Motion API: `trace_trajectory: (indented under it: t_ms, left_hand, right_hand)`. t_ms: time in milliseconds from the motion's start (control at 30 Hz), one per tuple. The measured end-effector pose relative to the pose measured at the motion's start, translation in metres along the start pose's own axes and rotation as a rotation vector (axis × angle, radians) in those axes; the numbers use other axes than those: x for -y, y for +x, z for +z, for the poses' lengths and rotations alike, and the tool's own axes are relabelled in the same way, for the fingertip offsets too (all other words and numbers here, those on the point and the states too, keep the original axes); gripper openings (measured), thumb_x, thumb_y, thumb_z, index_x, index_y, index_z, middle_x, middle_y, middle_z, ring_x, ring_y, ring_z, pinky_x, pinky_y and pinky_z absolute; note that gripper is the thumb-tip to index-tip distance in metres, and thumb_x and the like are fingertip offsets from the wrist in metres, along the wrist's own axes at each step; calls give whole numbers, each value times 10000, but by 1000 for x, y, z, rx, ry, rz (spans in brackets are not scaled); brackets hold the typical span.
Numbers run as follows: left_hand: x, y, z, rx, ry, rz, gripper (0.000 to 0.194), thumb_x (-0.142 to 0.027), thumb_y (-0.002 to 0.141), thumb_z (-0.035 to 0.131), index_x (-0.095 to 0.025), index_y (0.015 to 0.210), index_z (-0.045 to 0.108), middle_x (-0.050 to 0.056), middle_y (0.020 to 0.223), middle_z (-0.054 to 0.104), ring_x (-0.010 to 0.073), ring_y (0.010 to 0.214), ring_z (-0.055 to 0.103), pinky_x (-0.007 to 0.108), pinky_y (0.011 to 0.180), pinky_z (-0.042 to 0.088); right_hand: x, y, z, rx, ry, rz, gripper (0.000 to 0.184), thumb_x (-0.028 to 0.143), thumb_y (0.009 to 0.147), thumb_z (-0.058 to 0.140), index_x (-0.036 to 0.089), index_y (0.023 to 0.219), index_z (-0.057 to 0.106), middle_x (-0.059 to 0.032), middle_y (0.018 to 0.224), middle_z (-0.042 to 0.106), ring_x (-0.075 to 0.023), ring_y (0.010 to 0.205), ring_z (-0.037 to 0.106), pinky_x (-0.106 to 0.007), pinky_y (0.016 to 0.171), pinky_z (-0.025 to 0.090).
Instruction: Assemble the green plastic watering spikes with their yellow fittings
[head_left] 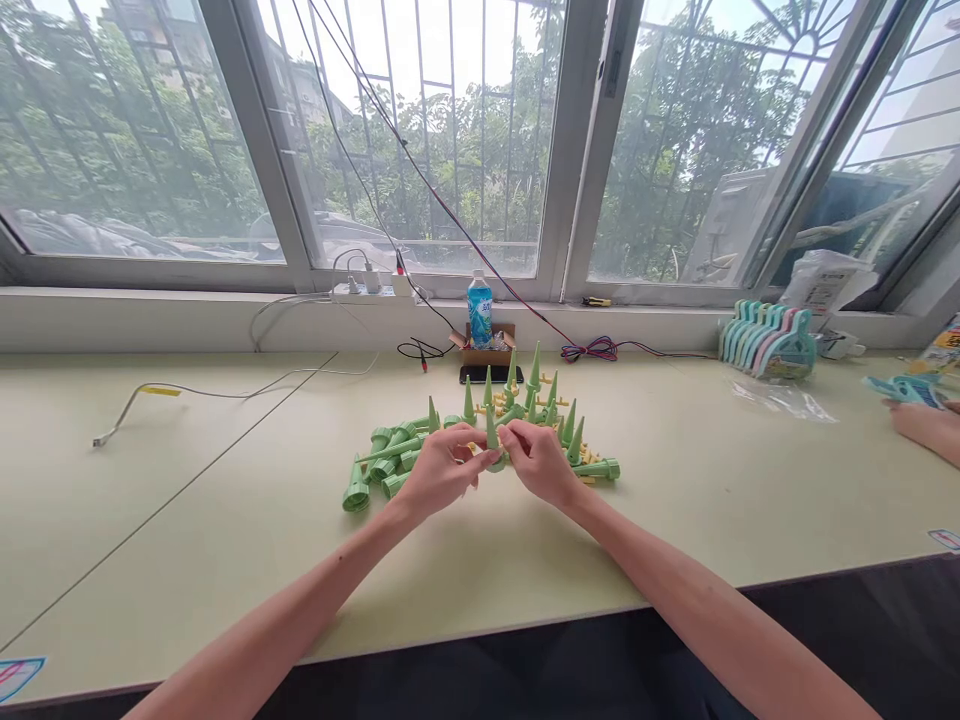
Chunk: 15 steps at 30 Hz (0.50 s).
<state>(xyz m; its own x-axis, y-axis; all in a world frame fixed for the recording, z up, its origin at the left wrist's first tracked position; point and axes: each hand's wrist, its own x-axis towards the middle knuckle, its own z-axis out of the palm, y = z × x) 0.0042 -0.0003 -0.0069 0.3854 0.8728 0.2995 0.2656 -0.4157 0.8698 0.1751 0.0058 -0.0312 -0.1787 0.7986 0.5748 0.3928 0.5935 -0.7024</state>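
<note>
Near the middle of the table, a green plant watering spike [491,430] points upward between my hands. My left hand [442,470] is closed, pinching it near its wide base. Against its other side, my right hand [540,460] has its fingers pressed together; whatever they grip is hidden. To the left lies a pile of similar green spikes [386,455], several on their sides. Behind and right of my hands, more spikes [533,375] stand upright among small yellow valve pieces [589,452].
A blue-labelled bottle [480,310] stands by a small cardboard box [487,355], with a dark phone [491,375] in front. Cables [592,348] trail across the table. At right are pastel hangers [769,340], a plastic bag [784,400] and another person's hand [926,425].
</note>
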Motion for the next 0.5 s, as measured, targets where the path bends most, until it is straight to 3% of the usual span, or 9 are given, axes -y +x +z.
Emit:
trace_trajectory:
  t_ms: [167,500]
  left_hand:
    - [-1,0,-1,32,-49,-42,276,-415,752,698,-141,729,674,16,798,522,69,464,555,196,359,430]
    - [-12,-1,-4,106,-199,-144,319,-442,732,721,-130,740,654,-28,532,504,76,458,482,197,422,382]
  right_hand:
    - [-2,-2,1,11,3,-18,360,367,947,411,193,634,375,50,547,315,-94,507,258,-246,490,232]
    - [-1,-2,0,24,14,-47,350,356,950,417,190,643,387,49,552,319,-93,511,264,-243,490,231]
